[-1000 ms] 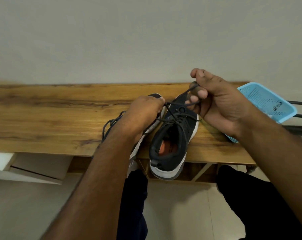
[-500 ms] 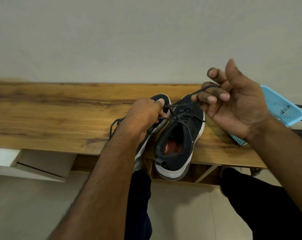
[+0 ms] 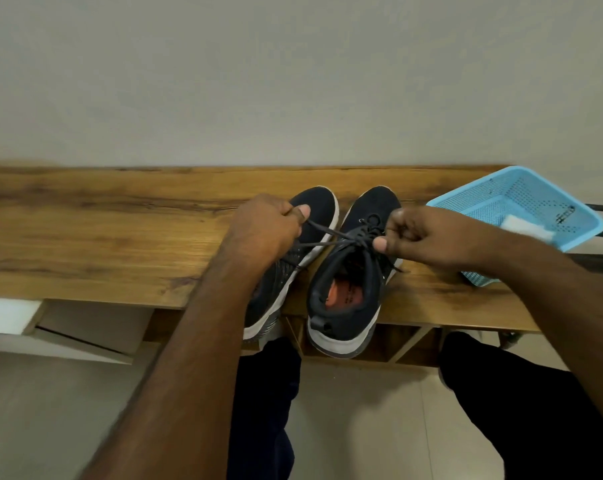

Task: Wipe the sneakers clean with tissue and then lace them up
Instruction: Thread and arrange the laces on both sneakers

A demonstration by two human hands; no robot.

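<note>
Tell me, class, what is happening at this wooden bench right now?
A person is lacing the right-hand sneaker of a dark pair. The left hand and right hand each pinch an end of its lace, pulled taut across. The other sneaker sits beside it. A blue basket holds a white tissue.

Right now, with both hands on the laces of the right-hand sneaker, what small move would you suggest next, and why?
Probably pull both hands apart to tighten the crossing. The left hand pinches one lace end, the right hand grips the other, and the strands cross over the tongue of the right-hand sneaker without yet forming a bow.
</note>
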